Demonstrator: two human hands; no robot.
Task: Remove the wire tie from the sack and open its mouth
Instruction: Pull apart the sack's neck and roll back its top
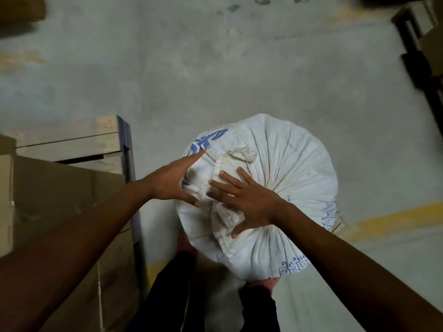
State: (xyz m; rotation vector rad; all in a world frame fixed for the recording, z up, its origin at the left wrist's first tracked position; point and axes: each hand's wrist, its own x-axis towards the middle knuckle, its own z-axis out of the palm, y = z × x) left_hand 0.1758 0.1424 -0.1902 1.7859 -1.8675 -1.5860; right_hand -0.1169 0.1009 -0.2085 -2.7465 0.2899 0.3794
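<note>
I look straight down on a full white woven sack (pixel 282 168) that stands upright on the grey concrete floor (pixel 215 75) just in front of my legs. Its cloth is gathered into tight pleats that run in toward the bunched neck (pixel 230 164) on top, and blue print shows on its far-left side and along its right and near edges. The crumpled mouth cloth lies folded over the top of the sack, between my two hands.

My left hand (pixel 175 180) is spread open, fingers straight, its palm against the left side of the bunched cloth; the forefinger points up toward the blue print and the thumb reaches down to the folds. It grips nothing. My right hand (pixel 247 197) is also open with fingers splayed, laid flat on top of the gathered neck, fingertips pressing the folds and the thumb stretched down toward me. It closes on nothing either. The two hands are near each other and apart.

I cannot make out the wire tie among the folds; the picture is soft there.

To my left stand brown cardboard boxes (pixel 60 200), with a pale wooden pallet (pixel 79 142) behind them. A yellow painted line (pixel 393 219) crosses the floor to the right of the sack.
</note>
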